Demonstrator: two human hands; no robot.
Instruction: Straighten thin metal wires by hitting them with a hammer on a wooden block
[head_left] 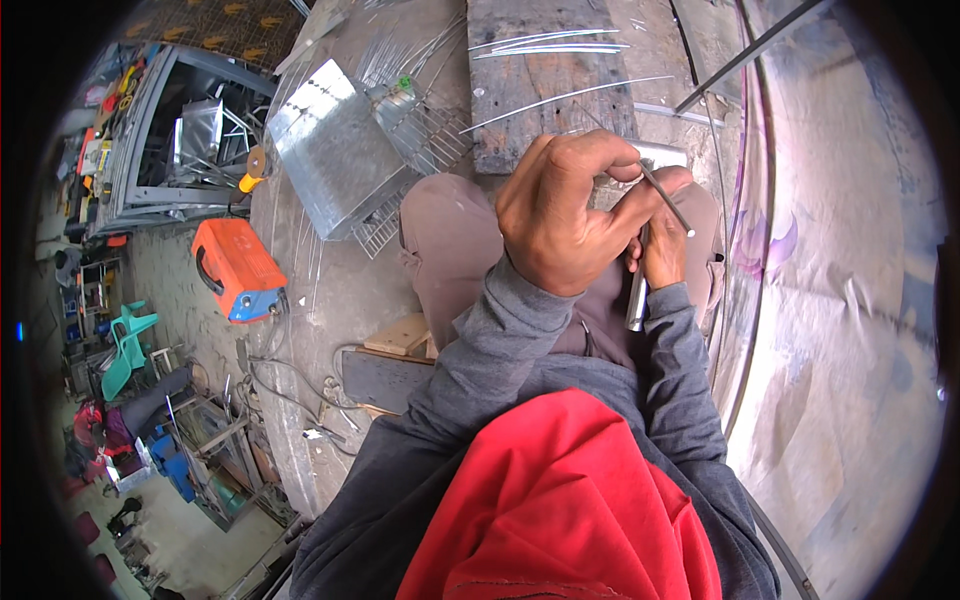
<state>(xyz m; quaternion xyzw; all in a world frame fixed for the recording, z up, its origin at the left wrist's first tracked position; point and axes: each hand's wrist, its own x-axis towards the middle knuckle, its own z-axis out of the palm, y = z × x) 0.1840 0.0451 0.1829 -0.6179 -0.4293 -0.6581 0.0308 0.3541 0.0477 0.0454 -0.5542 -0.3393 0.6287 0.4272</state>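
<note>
My left hand (560, 215) is closed in a pinch on a thin metal rod (672, 206), held slanting over my lap. Just to the right and partly behind it, my right hand (664, 245) is wrapped round the metal handle of a hammer (637, 308). What looks like its shiny head shows past the fingers, close to the wooden plank. Several more thin rods (545, 48) lie across that dark, worn plank (500, 130) in front of my knees. One rod lies apart from the others, nearer to my hands.
Left of the plank stand a sheet-metal box (335, 165) and wire racks (440, 140) with loose wires. An orange and blue machine (240, 270) with cables sits farther left, near a yellow-handled tool (250, 180). A metal-framed bin (185, 195) holds scrap. Wrinkled sheeting (830, 330) hangs at right.
</note>
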